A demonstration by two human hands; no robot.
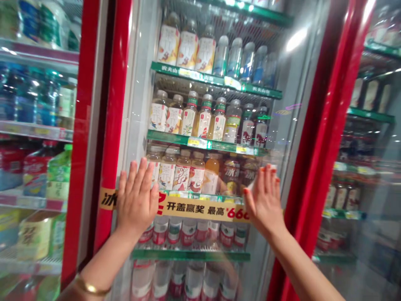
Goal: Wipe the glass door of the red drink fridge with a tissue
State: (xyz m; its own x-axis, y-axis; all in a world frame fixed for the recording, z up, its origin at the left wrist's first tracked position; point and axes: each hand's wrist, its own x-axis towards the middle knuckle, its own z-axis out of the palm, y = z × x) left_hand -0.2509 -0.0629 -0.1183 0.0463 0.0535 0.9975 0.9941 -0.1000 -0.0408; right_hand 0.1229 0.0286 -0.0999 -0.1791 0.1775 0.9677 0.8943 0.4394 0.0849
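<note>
My left hand (pixel 135 200) is raised with its fingers stretched out and its back toward me, in front of the left side of a glass fridge door. My right hand (pixel 263 200) is held at the same height before the right side, fingers extended and thumb apart. Neither holds anything. Whether the palms touch the glass I cannot tell. Between them runs a tan banner strip (pixel 200 209) with black and red lettering; both hands cover parts of it. Behind the glass, several drink bottles (pixel 181 170) stand on a shelf.
Red frames (pixel 326 150) border the door on both sides. Inside, green-edged shelves (pixel 216 79) carry several rows of bottles. An adjoining cooler at left holds blue bottles (pixel 26 92) and cartons (pixel 36 234). More bottles (pixel 343 196) show through glass at right.
</note>
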